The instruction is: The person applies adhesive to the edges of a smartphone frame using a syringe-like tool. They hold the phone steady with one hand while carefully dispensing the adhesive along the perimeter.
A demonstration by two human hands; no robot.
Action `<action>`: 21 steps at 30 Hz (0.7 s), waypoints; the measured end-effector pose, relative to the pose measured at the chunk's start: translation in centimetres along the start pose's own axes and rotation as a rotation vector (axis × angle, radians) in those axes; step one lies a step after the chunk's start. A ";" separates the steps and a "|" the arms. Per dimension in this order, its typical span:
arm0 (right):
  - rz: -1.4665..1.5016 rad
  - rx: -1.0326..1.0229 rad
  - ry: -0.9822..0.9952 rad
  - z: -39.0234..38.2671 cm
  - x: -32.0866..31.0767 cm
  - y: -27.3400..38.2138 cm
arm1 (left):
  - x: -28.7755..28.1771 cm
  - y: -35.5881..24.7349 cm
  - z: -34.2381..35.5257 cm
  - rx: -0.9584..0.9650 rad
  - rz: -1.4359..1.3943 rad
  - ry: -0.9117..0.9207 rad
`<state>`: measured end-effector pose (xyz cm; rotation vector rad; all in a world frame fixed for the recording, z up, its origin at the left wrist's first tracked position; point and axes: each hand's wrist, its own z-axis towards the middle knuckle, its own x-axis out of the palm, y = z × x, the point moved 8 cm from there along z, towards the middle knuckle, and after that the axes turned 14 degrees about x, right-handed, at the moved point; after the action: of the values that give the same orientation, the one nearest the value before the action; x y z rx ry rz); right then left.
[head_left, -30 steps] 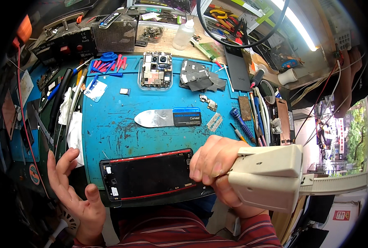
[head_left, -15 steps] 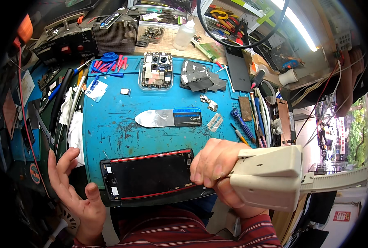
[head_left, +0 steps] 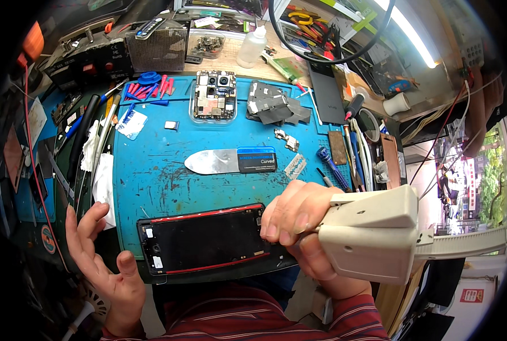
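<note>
My right hand [head_left: 299,221] is wrapped round a beige plastic boxy nozzle [head_left: 373,244], which has a pale ribbed hose [head_left: 469,243] behind it. The nozzle is raised at the front right of the mat, its narrow end hidden by my fingers. Just left of that hand lies a black phone frame [head_left: 202,241] with red strips along its long edges; the knuckles overlap its right end in view. My left hand [head_left: 108,273] hangs empty beside the frame's left end, fingers spread and palm turned inward. A metal pry blade [head_left: 213,162] with a black and blue handle lies beyond the frame.
On the blue mat [head_left: 168,153] sit a phone board in a clear case [head_left: 213,99], black sheets [head_left: 276,105], a razor blade [head_left: 294,166] and a small part [head_left: 286,139]. Screwdrivers [head_left: 333,167] line the right side. A squeeze bottle [head_left: 251,48] stands at the back.
My right hand has lifted slightly with the beige nozzle, covering the end of a pen-like tool behind it. My left hand and the phone frame stay nearly where they were.
</note>
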<state>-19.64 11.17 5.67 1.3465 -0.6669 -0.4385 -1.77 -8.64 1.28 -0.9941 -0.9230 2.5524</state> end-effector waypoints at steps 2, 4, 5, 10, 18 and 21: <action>-0.007 -0.005 -0.002 0.0 0.1 -0.1 | 0.0 0.0 -0.1 0.005 0.004 0.002; -0.012 -0.010 -0.007 0.1 0.1 -0.1 | 0.0 0.1 -0.1 0.007 0.003 -0.001; -0.013 -0.011 -0.008 0.0 0.1 -0.1 | 0.0 0.0 0.0 0.007 0.002 0.001; -0.006 -0.003 -0.032 0.0 0.1 0.1 | 0.0 0.0 0.0 0.008 0.002 0.001; -0.018 0.012 -0.028 -0.1 -0.3 0.1 | -0.1 0.1 -0.1 0.004 -0.003 0.004; -0.032 0.003 -0.042 -0.2 -0.5 0.2 | 0.0 0.1 0.0 0.000 -0.004 0.007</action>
<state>-19.91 11.65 5.71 1.3556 -0.6813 -0.4927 -1.72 -8.70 1.24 -0.9991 -0.9222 2.5445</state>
